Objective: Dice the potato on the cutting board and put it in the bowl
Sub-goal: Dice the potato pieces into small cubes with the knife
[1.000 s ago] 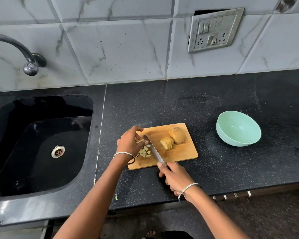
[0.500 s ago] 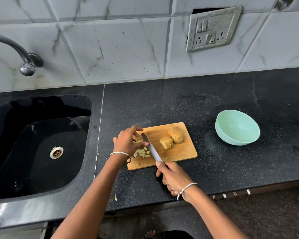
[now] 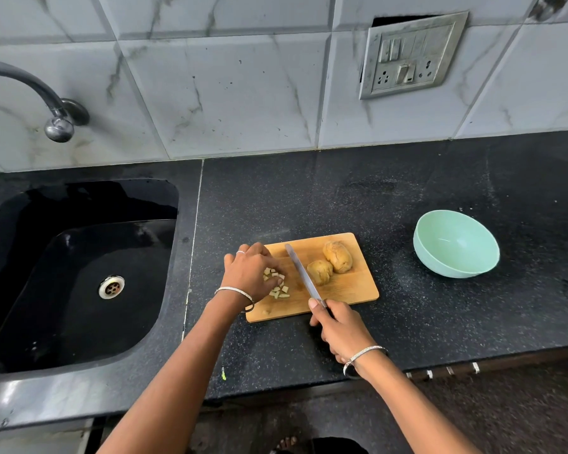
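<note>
A wooden cutting board (image 3: 351, 291) lies on the black counter. Two brown-skinned potato pieces (image 3: 337, 256) sit on its right half. Several small pale diced pieces (image 3: 280, 290) lie on its left half, partly under my left hand (image 3: 248, 273), whose curled fingers gather them. My right hand (image 3: 340, 329) grips the handle of a knife (image 3: 300, 273), whose blade lies across the board's middle between the dice and the potato pieces. A mint-green bowl (image 3: 456, 244), with nothing in it, stands on the counter to the right of the board.
A black sink (image 3: 79, 273) with a metal drain takes up the left side, under a curved tap (image 3: 58, 121). A switch and socket plate (image 3: 410, 55) hangs on the tiled wall. The counter's front edge (image 3: 309, 385) runs just behind my wrists.
My left hand has slid right and down over the diced pieces, covering more of them. The knife has shifted slightly right, away from the dice. The potato pieces and bowl have stayed put.
</note>
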The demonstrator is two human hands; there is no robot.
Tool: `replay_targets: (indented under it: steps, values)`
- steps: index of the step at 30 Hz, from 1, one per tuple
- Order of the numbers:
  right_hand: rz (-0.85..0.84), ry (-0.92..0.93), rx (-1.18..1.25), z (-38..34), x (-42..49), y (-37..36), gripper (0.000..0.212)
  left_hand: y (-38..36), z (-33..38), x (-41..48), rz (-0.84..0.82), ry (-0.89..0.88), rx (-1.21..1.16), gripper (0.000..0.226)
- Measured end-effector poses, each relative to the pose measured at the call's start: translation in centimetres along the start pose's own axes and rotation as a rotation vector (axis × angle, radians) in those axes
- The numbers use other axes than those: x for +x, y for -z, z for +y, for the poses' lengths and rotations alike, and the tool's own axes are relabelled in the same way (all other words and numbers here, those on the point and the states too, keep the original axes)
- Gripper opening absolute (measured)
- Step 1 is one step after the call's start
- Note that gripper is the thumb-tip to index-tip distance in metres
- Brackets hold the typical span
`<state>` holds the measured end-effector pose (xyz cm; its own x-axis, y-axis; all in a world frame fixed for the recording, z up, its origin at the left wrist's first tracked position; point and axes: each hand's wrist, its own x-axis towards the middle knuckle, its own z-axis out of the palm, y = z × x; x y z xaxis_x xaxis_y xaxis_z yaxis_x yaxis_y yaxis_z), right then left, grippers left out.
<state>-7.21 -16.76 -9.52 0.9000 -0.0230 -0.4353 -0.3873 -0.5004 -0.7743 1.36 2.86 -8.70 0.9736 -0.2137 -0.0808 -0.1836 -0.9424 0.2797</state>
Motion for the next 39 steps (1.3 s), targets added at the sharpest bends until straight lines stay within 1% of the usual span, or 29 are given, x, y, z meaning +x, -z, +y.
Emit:
replay_targets:
  steps: [4,8,10,15,17,20,23,28,31,39]
  values:
    - [0.016,0.011,0.007,0.2,-0.1,0.0,0.043,0.3,0.4,0.0,0.011,-0.05,0.065,0.014]
    - [0.063,0.044,-0.034,0.4,0.0,0.4,0.041,0.4,0.5,0.2,0.032,-0.037,0.116,0.015]
    - [0.115,0.042,-0.055,0.9,0.1,0.7,0.043,0.3,0.8,0.2,0.042,0.003,0.077,0.017]
    - [0.203,0.005,0.007,2.0,0.3,1.6,0.043,-0.2,2.3,0.1,0.185,0.107,-0.041,0.021]
    - [0.211,0.001,0.01,2.2,0.3,1.9,0.042,-0.8,3.2,0.3,0.182,0.103,-0.133,0.028]
    - [0.216,0.01,-0.007,2.2,0.3,2.1,0.042,-2.0,4.8,0.4,0.13,0.076,-0.266,0.043]
    - [0.195,0.021,-0.022,2.4,0.2,2.1,0.041,-3.4,5.9,0.5,0.154,0.043,-0.364,0.049]
    - [0.186,0.019,-0.015,2.9,0.1,2.3,0.042,-4.1,7.4,0.6,0.186,0.034,-0.393,0.037]
    - [0.188,0.03,-0.03,3.0,0.0,2.5,0.042,-4.4,7.4,0.7,0.19,0.025,-0.418,0.037]
    - [0.187,0.077,-0.177,3.0,-0.3,2.9,0.042,-4.7,7.0,0.8,0.202,0.006,-0.449,0.032]
